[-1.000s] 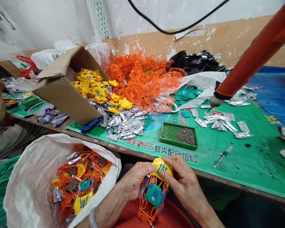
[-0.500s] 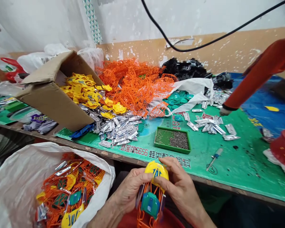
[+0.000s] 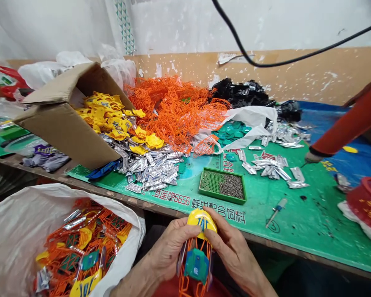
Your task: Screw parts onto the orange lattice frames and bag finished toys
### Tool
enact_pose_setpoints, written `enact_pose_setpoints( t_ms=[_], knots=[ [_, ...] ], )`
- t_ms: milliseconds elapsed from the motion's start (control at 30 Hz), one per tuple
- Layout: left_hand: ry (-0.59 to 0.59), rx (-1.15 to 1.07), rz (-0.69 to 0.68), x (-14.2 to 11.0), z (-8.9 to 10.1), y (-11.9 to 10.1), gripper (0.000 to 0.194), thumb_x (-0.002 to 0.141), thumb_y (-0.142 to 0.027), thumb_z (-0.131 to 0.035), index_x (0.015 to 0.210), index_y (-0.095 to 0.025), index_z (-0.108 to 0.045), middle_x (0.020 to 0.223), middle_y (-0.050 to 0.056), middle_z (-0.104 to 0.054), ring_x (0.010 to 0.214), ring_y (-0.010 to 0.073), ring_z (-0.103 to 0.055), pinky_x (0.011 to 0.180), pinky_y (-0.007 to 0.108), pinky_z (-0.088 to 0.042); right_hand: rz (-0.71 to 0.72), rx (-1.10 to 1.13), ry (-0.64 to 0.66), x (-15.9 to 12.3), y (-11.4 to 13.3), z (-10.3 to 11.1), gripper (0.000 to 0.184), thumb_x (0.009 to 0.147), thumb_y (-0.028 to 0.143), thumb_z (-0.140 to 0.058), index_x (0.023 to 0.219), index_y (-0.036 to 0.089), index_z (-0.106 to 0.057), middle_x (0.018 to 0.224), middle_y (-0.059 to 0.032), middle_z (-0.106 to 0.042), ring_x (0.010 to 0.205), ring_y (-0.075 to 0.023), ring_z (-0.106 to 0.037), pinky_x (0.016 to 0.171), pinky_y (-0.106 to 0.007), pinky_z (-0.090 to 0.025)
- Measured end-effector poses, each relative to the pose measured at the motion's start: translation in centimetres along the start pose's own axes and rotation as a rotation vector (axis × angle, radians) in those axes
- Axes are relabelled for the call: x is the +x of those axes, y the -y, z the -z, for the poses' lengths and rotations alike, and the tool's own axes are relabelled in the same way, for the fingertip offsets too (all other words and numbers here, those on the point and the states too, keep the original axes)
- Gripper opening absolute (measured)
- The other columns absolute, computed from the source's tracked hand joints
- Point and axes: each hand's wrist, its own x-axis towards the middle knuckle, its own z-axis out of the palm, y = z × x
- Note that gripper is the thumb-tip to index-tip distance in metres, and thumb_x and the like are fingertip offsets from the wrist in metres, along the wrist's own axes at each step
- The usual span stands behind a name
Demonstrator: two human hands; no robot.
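Between my two hands is a toy vehicle body point(image 3: 196, 266) of orange plastic bars, with a green centre panel and silvery side pieces. A yellow rounded cap point(image 3: 200, 216) with blue marks sits at its far end. My left hand point(image 3: 168, 243) grips the left side, thumb pressed on the cap's edge. My right hand point(image 3: 230, 245) holds the right side, its thumb on the cap and its fingers curled round behind. The undersides of the body and some fingertips are hidden.
A green tray point(image 3: 222, 185) of small screws lies ahead; a screwdriver point(image 3: 276, 212) is right of it. A red powered driver point(image 3: 346, 123) hangs at right. Yellow caps spill from a cardboard box point(image 3: 68, 132) near orange frames point(image 3: 176, 111) and silver pieces point(image 3: 156, 171). A white sack point(image 3: 15, 231) holds assembled bodies.
The view has shifted slightly, so the hanging driver appears farther right. The right hand's fingers have drawn in closer around the yellow cap; both hands still hold the toy body.
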Motion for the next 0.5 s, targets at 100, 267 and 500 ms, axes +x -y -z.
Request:
enact_pose_setpoints(
  t_ms=[100, 267, 500],
  knots=[
    [0.003, 0.119, 0.015, -0.1, 0.2, -0.3, 0.028, 0.07, -0.027, -0.078, 0.089, -0.008, -0.073, 0.077, 0.008, -0.07, 0.067, 0.0122, -0.061, 0.064, 0.021, -0.046, -0.005, -0.012, -0.048, -0.1, -0.6, -0.7, 0.054, 0.089, 0.049, -0.051, 0.135, 0.023, -0.052, 0.134, -0.0086, -0.059, 0.122, -0.0238, -0.057, 0.106, -0.039, -0.044],
    [-0.047, 0.33, -0.08, -0.3, -0.1, -0.9, 0.029, 0.071, -0.034, -0.077, 0.085, -0.009, -0.075, 0.074, 0.005, -0.068, 0.069, 0.012, -0.058, 0.065, 0.02, -0.044, 0.099, -0.106, -0.058, -0.5, -1.2, -1.3, 0.052, 0.092, 0.044, -0.046, 0.14, 0.022, -0.046, 0.133, -0.0103, -0.059, 0.118, -0.0225, -0.06, 0.101, -0.038, -0.048],
    [-0.152, 0.29, -0.027, -0.1, -0.7, -1.7, 0.037, 0.063, -0.041, -0.08, 0.08, -0.008, -0.075, 0.065, 0.006, -0.067, 0.055, 0.0107, -0.056, 0.05, 0.019, -0.041, 0.307, -0.399, -1.051, 1.8, 3.5, 9.0, 0.046, 0.082, 0.044, -0.062, 0.126, 0.03, -0.058, 0.11, -0.0085, -0.065, 0.083, -0.0215, -0.064, 0.079, -0.043, -0.051]
  ],
)
